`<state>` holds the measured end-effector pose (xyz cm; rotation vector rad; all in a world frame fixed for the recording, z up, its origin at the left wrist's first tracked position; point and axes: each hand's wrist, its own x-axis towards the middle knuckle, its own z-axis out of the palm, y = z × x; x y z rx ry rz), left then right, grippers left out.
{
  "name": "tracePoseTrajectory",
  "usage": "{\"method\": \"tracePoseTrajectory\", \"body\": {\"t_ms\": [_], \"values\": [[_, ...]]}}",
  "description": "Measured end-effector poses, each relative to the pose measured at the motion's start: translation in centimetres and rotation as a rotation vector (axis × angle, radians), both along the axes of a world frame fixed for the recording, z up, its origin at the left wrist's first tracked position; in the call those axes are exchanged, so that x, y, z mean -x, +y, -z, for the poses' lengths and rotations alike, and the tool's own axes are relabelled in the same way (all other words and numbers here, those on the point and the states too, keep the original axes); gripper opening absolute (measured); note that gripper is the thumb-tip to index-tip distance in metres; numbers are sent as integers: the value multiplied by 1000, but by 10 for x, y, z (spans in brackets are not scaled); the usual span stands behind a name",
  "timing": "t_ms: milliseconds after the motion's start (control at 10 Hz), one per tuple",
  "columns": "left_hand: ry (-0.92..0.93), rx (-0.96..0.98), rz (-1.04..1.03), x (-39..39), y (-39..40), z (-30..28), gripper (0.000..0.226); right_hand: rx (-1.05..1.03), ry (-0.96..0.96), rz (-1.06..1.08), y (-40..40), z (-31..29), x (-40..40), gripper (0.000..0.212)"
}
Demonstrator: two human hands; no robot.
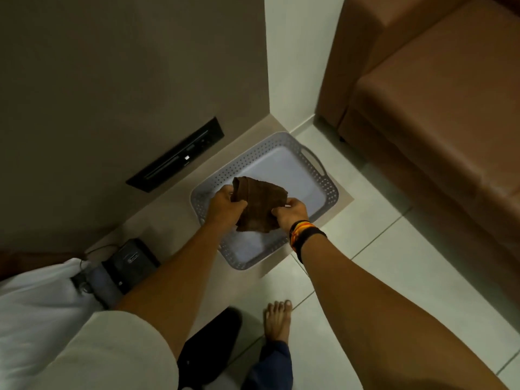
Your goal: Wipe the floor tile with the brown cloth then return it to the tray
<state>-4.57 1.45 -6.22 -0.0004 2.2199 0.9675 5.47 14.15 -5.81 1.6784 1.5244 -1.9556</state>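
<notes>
Seemingly at either the start or the close of the job, left hand (225, 202) and right hand (291, 213) both grip the brown cloth (260, 204) just above the empty grey tray (323, 175); whether the floor tile (394, 263) has been wiped cannot be told.

Dim, soft, perhaps edge-warped.

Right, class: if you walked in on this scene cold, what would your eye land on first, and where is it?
First, the brown cloth at the centre, held up between the left hand and right hand over the grey tray on the floor by the wall corner. Next, the striped wristband on the right wrist. Then the brown sofa filling the upper right.
</notes>
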Motion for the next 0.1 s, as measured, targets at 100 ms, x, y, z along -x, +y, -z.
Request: {"method": "tracePoseTrajectory", "body": {"t_ms": [100], "values": [[132, 134, 0, -2, 0, 5, 37, 3, -24, 20, 2, 10, -4, 50]]}}
